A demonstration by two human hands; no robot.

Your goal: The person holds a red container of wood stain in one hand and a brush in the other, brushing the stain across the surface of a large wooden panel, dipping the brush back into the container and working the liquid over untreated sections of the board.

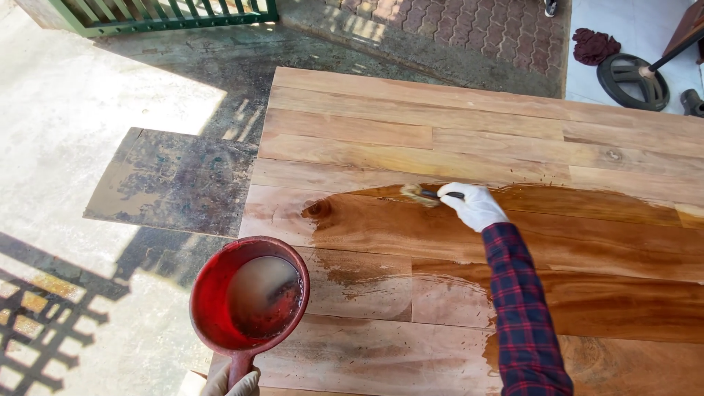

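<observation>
Red scoop [249, 297]; brush [429, 194] pointing left.

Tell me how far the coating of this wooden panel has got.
Roughly the middle and right of the wooden panel already look wet and dark. In hand: the right hand presses a brush at the wet patch's upper edge, while the left hand holds a red ladle of cloudy liquid. Left: the pale far boards and the streaky near-left boards.
</observation>
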